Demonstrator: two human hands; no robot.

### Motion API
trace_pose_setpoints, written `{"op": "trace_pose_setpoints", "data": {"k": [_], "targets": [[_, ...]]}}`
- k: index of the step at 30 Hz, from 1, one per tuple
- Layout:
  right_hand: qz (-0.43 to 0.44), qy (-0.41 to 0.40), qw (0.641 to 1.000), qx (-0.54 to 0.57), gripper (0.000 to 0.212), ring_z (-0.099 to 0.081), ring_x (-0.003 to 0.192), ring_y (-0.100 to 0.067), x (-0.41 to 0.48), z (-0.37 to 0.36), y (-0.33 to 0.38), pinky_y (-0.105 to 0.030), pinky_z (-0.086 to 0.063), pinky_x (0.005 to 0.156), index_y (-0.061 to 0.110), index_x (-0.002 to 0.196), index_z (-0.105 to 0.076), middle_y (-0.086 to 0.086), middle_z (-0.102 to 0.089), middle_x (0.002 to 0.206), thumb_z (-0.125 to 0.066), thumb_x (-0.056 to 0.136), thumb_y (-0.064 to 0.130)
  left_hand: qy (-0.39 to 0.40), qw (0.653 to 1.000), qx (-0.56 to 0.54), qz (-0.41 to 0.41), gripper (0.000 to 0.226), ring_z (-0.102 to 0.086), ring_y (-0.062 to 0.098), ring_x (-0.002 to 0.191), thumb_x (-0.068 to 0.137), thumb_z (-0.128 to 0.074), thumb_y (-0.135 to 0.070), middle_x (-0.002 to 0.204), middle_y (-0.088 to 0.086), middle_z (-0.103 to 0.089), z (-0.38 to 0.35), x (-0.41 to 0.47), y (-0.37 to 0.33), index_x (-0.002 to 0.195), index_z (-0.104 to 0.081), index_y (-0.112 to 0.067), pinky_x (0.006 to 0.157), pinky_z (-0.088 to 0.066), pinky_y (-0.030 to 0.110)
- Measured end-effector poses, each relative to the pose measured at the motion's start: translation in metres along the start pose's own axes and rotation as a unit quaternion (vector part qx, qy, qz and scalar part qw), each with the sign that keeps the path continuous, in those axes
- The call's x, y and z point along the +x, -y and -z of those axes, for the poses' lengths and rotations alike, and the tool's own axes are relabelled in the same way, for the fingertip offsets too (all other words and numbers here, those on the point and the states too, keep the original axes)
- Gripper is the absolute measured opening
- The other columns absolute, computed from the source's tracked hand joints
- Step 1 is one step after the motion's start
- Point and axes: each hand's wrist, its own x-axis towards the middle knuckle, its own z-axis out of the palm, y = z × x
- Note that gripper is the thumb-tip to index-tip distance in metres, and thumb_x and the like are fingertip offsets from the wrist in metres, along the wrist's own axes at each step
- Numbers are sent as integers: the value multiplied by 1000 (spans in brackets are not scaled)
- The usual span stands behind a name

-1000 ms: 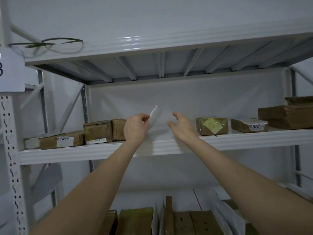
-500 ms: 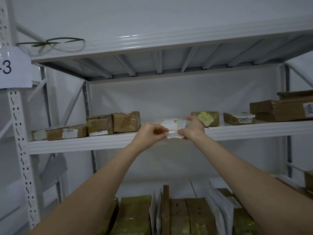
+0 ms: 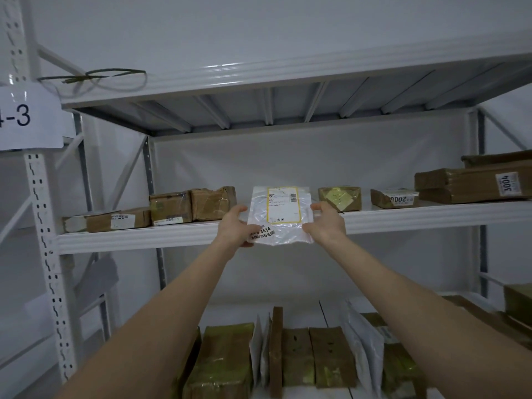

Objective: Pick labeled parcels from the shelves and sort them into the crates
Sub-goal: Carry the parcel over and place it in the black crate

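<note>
Clear plastic parcel (image 3: 280,216) is hanging upright between both hands: left hand (image 3: 234,226) is pinching its left edge, right hand (image 3: 326,223) its right edge, just before the shelf (image 3: 403,218).

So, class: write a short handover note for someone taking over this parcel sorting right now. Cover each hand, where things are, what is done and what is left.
Hands: left hand grips the pouch by its left edge, right hand by its right edge.
Things: the clear, labelled pouch is held upright in front of the shelf, label facing you. Brown boxes lie on that shelf on either side; more parcels stand on the level below.
Done: this pouch is picked.
Left: read its label and put it in the matching crate; no crate is in view.
</note>
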Motion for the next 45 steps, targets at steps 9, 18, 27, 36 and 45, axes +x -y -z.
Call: {"op": "trace_pose_setpoints", "data": {"k": [9, 18, 27, 36, 45], "targets": [[280, 52, 875, -391, 45, -37, 129, -24, -6, -4, 26, -36, -31, 105, 26, 132, -50, -2, -52, 136, -49, 92, 47, -39, 999, -33, 8, 38, -59, 26, 84, 88, -61, 4, 112, 19, -55, -27, 34, -33, 126, -54, 4, 46, -55, 22], [119, 133, 863, -472, 70, -41, 132, -32, 38, -22, 28, -48, -28, 110, 15, 133, -54, -17, -51, 139, -11, 97, 57, -44, 937, 298, -178, 47, -44, 23, 131, 91, -41, -1, 141, 6, -50, -25, 66, -32, 132, -56, -16, 108, -36, 33], [71, 135, 866, -476, 57, -42, 132, -31, 67, -25, 46, -40, -35, 104, 13, 139, -46, -12, -43, 147, -28, 99, 50, -112, 880, 365, -283, 43, -35, 22, 134, 92, -42, -3, 142, 7, -45, 8, 79, -18, 132, -54, -14, 106, -34, 35], [146, 195, 963, -118, 63, -43, 132, -27, 55, -125, 98, -31, -36, 104, 10, 145, -34, -11, -44, 145, -59, 92, 32, -197, 873, 437, -91, 40, -50, 37, 121, 98, -38, -26, 130, 20, -55, 79, 108, -5, 135, -43, -9, 104, -36, 47], [95, 100, 990, -24, 40, -56, 116, -28, 56, -144, 89, -27, -40, 88, 13, 127, -54, -10, -62, 125, -56, 93, 33, -198, 929, 282, -136, 29, -61, 31, 100, 99, -41, -29, 112, 10, -65, 86, 104, -4, 121, -51, -14, 80, -49, 36]]}}
